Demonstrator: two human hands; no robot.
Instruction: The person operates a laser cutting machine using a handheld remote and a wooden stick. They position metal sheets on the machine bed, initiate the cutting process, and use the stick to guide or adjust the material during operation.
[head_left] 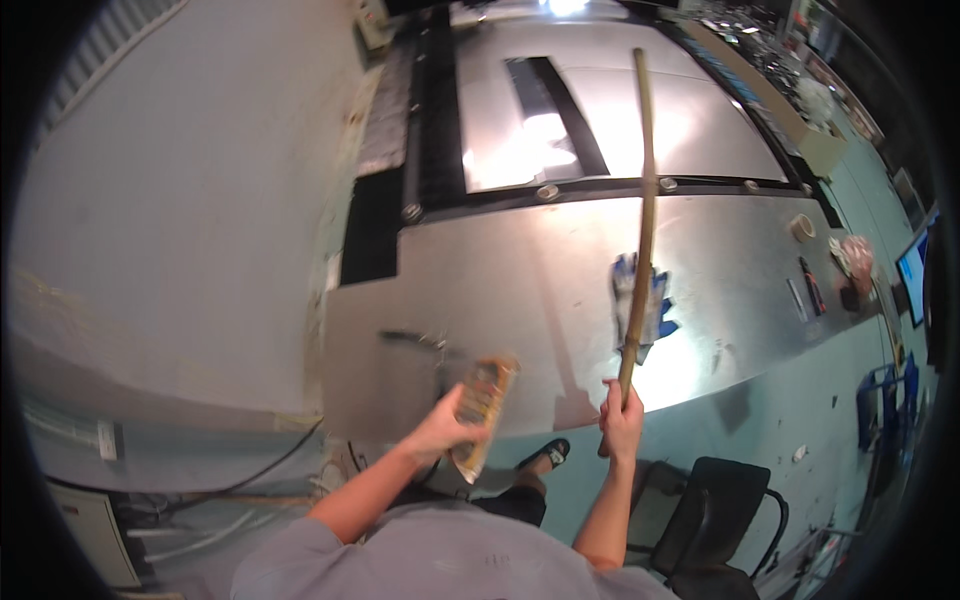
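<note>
The right hand (622, 412) is wrapped in a fist around the lower end of a long, thin wooden stick (645, 200), thumb and fingers pressed together on it. A short stub of the stick shows below the fist. From the hand the stick rises up and away, bowing slightly, so its far tip reaches well beyond the hand over the far half of the metal desk (520, 280). Gripping so near the end gives the longest reach, and the closed fist looks suited to steadying a long, top-heavy piece.

The left hand (445, 425) clasps a flat, tan, brush-like block (482, 412) from its left side, fingers curled on the edge and thumb underneath as far as can be seen. The block sits just right of that hand, tilted, with its upper end over the near edge of the desk and its lower end hanging off toward the person's body. It is blurred, so its exact kind is hard to tell.

Just beyond the right hand, under the stick, a pair of white-and-blue work gloves (645, 300) lies flat on the desk, apart from both hands. Far to the right of the right hand sit a roll of tape (802, 227) and some small dark tools (812, 285). Below the right hand stands a black chair (715, 510), and between the two forearms a sandalled foot (545, 455) rests on the floor.
</note>
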